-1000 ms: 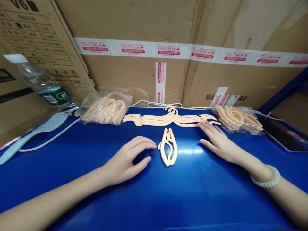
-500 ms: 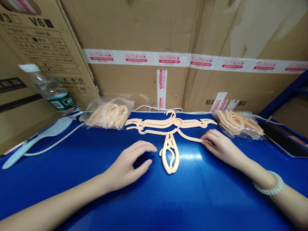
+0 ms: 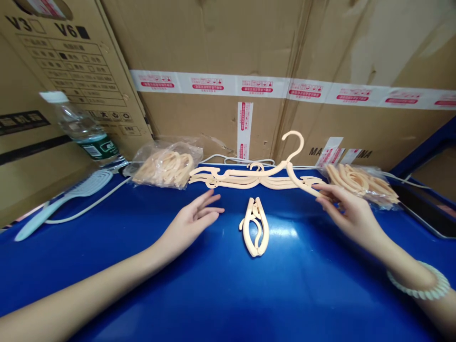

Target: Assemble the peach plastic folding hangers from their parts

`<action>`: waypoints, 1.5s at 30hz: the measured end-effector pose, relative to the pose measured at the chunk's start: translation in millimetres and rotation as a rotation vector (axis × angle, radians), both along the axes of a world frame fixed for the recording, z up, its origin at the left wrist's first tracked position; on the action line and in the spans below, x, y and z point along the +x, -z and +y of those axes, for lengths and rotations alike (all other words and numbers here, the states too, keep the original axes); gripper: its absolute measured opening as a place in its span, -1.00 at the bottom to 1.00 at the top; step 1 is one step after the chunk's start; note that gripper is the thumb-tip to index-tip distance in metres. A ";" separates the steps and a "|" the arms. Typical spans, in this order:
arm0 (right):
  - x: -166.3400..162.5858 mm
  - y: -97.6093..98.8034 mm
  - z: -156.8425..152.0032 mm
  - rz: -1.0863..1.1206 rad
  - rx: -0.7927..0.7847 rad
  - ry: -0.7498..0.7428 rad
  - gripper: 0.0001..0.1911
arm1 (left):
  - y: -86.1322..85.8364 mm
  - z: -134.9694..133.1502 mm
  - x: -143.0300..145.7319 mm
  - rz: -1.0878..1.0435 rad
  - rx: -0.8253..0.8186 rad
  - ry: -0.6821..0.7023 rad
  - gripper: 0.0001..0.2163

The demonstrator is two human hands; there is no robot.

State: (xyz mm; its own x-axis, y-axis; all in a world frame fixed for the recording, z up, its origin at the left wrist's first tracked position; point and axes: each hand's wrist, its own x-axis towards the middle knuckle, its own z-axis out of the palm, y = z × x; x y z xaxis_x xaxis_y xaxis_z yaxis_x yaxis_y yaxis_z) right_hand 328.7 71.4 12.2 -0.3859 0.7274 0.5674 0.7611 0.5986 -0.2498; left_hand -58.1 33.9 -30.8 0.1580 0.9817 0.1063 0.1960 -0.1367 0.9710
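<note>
My right hand (image 3: 347, 211) pinches the right arm of a peach plastic hanger (image 3: 285, 164) and holds it lifted off the blue table (image 3: 228, 294), hook up. Behind it lies a flat stack of unfolded hangers (image 3: 228, 179). A folded hanger (image 3: 255, 227) rests in the middle of the table between my hands. My left hand (image 3: 190, 223) hovers just left of it, fingers stretched out and apart, holding nothing.
Two clear bags of folded hangers lie at the back, one on the left (image 3: 166, 164) and one on the right (image 3: 359, 183). A water bottle (image 3: 83, 130) and a pale hairbrush (image 3: 67, 199) sit at the left. Cardboard boxes (image 3: 249, 61) wall the back. A dark tablet (image 3: 423, 209) lies far right.
My right hand took one hanger from the flat stack, dragged it forward and lifted it off the table. My left hand rose slightly and its fingers straightened.
</note>
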 end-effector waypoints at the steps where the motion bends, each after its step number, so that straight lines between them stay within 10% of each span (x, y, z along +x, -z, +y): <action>1: -1.0 0.1 -1.3 -0.013 0.005 -0.022 -0.74 | 0.7 0.8 -0.2 -0.037 -0.019 -0.025 -0.37; 14: -23.6 8.8 -23.0 -0.163 -0.059 -0.309 -0.69 | -10.7 -16.8 11.5 0.256 0.137 0.186 -0.67; 29: -23.9 10.6 -39.2 -0.483 0.444 0.002 -0.58 | -12.9 -10.3 11.1 -0.037 -0.094 -0.101 -0.64; 36: -35.9 11.8 -37.8 -0.027 0.222 -0.097 -0.41 | -13.6 -10.6 12.3 -0.032 -0.023 -0.006 -0.69; 45: -36.2 16.9 -28.1 0.469 -0.429 -0.119 -0.65 | -11.6 -15.0 13.3 -0.049 -0.036 0.043 -0.65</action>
State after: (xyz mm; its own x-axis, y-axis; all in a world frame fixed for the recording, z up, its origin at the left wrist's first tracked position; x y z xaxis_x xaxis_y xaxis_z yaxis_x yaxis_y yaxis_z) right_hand 292.4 43.3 -4.6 -0.2594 0.8946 0.3639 0.4480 0.4453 -0.7753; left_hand -44.9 18.9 -19.2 0.1956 0.9775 0.0796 0.1432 -0.1088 0.9837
